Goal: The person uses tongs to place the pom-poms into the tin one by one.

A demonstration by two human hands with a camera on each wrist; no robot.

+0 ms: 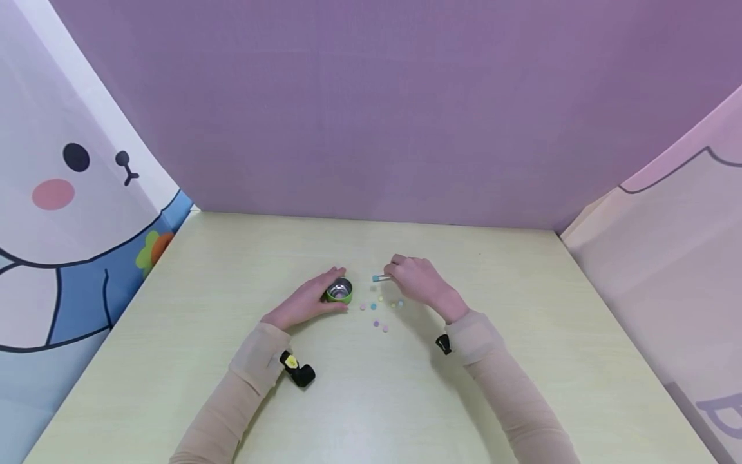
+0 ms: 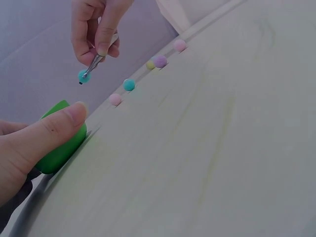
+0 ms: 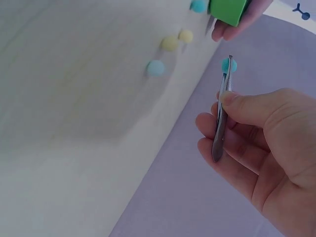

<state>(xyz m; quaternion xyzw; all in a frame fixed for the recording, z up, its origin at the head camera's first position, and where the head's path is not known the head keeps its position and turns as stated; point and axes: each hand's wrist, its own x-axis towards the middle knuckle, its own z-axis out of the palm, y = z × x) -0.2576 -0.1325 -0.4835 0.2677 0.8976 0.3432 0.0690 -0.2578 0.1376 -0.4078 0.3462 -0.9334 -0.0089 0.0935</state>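
My right hand (image 1: 418, 281) pinches a pair of metal tweezers (image 3: 223, 113) between thumb and fingers. A turquoise ball (image 3: 228, 65) sits in the tweezer tips, held above the table. To the left, my left hand (image 1: 313, 299) grips a small green cup (image 1: 339, 291) with a shiny metal inside, thumb and fingers around its sides. The cup stands on the table with its mouth upward, and the tweezer tips are a short way to its right. In the left wrist view the green cup (image 2: 63, 143) hides behind the thumb.
Several small pastel balls lie loose on the pale table (image 1: 359, 399), among them a turquoise ball (image 2: 129, 85), a purple ball (image 2: 160, 61) and a light blue ball (image 3: 156, 68). A purple backdrop (image 1: 371, 116) rises behind the table, with printed cloth (image 1: 35, 142) at the left.
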